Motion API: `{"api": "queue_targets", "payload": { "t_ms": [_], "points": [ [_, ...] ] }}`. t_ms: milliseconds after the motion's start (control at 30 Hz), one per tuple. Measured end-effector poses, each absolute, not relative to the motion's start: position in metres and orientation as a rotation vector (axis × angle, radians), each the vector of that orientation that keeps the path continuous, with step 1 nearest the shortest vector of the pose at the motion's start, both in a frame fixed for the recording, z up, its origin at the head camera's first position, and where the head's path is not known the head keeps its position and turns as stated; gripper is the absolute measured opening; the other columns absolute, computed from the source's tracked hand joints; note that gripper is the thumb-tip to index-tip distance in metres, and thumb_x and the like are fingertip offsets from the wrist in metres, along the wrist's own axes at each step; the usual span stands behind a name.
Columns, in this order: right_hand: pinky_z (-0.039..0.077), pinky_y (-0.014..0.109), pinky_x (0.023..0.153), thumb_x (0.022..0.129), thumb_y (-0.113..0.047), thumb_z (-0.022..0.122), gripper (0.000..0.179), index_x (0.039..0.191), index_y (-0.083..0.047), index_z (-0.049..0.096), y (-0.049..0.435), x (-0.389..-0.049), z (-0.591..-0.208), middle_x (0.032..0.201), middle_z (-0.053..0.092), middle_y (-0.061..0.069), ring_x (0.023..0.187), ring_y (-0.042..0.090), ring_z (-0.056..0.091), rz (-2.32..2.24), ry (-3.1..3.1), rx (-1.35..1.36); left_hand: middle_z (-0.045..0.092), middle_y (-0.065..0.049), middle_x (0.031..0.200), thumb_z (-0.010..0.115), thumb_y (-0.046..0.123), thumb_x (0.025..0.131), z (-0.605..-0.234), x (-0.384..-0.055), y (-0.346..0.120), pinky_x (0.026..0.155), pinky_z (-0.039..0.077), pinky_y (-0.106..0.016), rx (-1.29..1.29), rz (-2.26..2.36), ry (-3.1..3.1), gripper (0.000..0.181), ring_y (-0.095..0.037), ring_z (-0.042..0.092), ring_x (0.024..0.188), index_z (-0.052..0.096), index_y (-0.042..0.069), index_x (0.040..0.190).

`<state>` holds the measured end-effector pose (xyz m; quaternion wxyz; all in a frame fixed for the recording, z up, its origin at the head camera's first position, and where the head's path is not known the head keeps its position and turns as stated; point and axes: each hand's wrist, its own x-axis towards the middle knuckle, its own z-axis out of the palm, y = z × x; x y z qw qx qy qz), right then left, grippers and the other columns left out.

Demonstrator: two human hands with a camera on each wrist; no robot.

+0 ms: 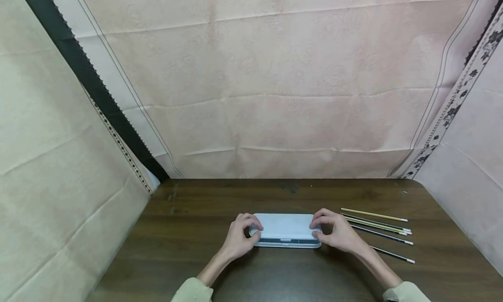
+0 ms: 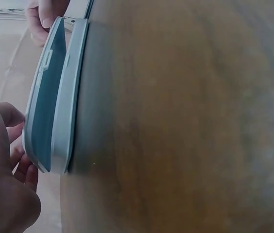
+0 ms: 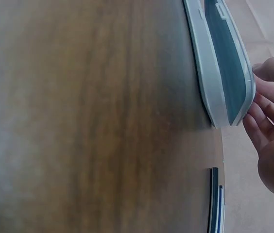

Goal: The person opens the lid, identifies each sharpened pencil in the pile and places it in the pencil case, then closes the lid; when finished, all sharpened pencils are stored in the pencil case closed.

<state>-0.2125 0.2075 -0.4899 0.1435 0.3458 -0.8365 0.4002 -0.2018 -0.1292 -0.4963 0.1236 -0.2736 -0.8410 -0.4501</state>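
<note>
A pale blue-white pencil case (image 1: 287, 225) lies on the table with its hinged lid partly raised. The gap along its near side shows a darker blue-grey inside in both wrist views; its contents cannot be made out. At the left end, my left hand (image 1: 240, 237) holds the lid (image 2: 39, 92) by its edge with curled thumb and fingers. My right hand (image 1: 334, 232) grips the opposite end of the lid the same way. The case's lower half (image 3: 206, 68) rests on the tabletop. Several pencils (image 1: 375, 225) lie just right of my right hand.
The brown wooden table (image 1: 196, 201) extends around the case. One dark pencil (image 1: 394, 255) lies nearer me, partly behind my right forearm. Patterned cloth (image 1: 275, 88) hangs behind the table and at both sides.
</note>
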Motion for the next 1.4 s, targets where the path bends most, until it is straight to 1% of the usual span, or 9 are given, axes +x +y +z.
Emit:
{"api": "queue_targets", "payload": {
  "t_ms": [200,600,700,767,900,1000,1100,1200,1400],
  "points": [
    [0.050,0.037,0.074,0.077,0.000,0.084,0.024,0.093,-0.017,0.077,0.208,-0.212,-0.495,0.103,0.062,-0.004,0.091,0.013,0.058,1.114,-2.420,1.034,0.064,0.006,0.102,0.073,0.001,0.082,-0.500,-0.199,-0.128,0.085,0.044,-0.038,-0.810,-1.245,-2.454,0.013,-0.017,0.053,0.101,0.074,0.013,0.085],
    [0.050,0.031,0.073,0.078,-0.002,0.083,0.021,0.095,-0.011,0.079,0.207,-0.208,-0.491,0.102,0.062,-0.002,0.089,0.013,0.057,0.948,-2.407,1.144,0.064,0.005,0.102,0.076,0.004,0.082,-0.493,-0.195,-0.133,0.088,0.045,-0.040,-0.861,-1.156,-2.524,0.011,-0.016,0.055,0.101,0.073,0.014,0.084],
    [0.052,0.035,0.074,0.079,-0.005,0.083,0.021,0.098,-0.010,0.078,0.212,-0.208,-0.487,0.102,0.064,-0.001,0.091,0.015,0.060,0.893,-2.428,1.078,0.065,0.003,0.105,0.077,0.007,0.084,-0.488,-0.196,-0.137,0.090,0.047,-0.041,-0.843,-1.130,-2.544,0.008,-0.018,0.057,0.103,0.074,0.012,0.090],
    [0.051,0.041,0.077,0.080,-0.011,0.083,0.023,0.102,-0.009,0.077,0.219,-0.208,-0.484,0.104,0.065,0.001,0.094,0.019,0.061,0.825,-2.449,0.987,0.064,-0.001,0.113,0.078,0.016,0.086,-0.484,-0.194,-0.142,0.093,0.045,-0.046,-0.770,-1.078,-2.589,0.020,-0.022,0.055,0.110,0.072,0.008,0.103],
    [0.048,0.054,0.083,0.081,-0.028,0.084,0.044,0.116,-0.003,0.072,0.240,-0.205,-0.479,0.117,0.063,0.013,0.108,0.034,0.058,0.665,-2.507,0.800,0.047,-0.015,0.144,0.075,0.049,0.085,-0.477,-0.192,-0.158,0.105,0.031,-0.059,-0.581,-0.792,-2.739,0.074,-0.035,0.038,0.134,0.053,0.002,0.138],
    [0.042,0.063,0.090,0.079,-0.045,0.083,0.073,0.132,0.000,0.062,0.256,-0.200,-0.478,0.139,0.051,0.022,0.125,0.045,0.046,0.544,-2.584,0.705,0.026,-0.021,0.159,0.065,0.068,0.083,-0.477,-0.190,-0.170,0.110,0.013,-0.066,-0.519,-0.512,-2.828,0.102,-0.042,0.017,0.146,0.034,0.001,0.153],
    [0.028,0.070,0.099,0.077,-0.059,0.079,0.098,0.148,-0.001,0.046,0.267,-0.194,-0.478,0.156,0.028,0.028,0.142,0.047,0.022,0.485,-2.683,0.644,0.016,-0.020,0.163,0.057,0.073,0.085,-0.479,-0.187,-0.181,0.110,0.001,-0.067,-0.505,-0.347,-2.874,0.107,-0.041,0.002,0.149,0.024,0.003,0.158],
    [0.014,0.077,0.100,0.074,-0.067,0.077,0.114,0.158,-0.007,0.027,0.272,-0.188,-0.479,0.161,0.007,0.029,0.148,0.043,-0.003,0.468,-2.766,0.592,0.012,-0.018,0.164,0.053,0.076,0.086,-0.480,-0.183,-0.188,0.109,-0.004,-0.068,-0.510,-0.281,-2.906,0.108,-0.039,-0.004,0.149,0.019,0.005,0.160],
    [0.009,0.084,0.092,0.069,-0.072,0.077,0.128,0.162,-0.012,0.012,0.273,-0.185,-0.482,0.162,-0.007,0.028,0.147,0.041,-0.014,0.464,-2.814,0.532,0.010,-0.018,0.165,0.050,0.082,0.083,-0.490,-0.182,-0.195,0.107,-0.005,-0.069,-0.526,-0.227,-2.904,0.111,-0.039,-0.006,0.149,0.019,0.009,0.160]
  ]
}}
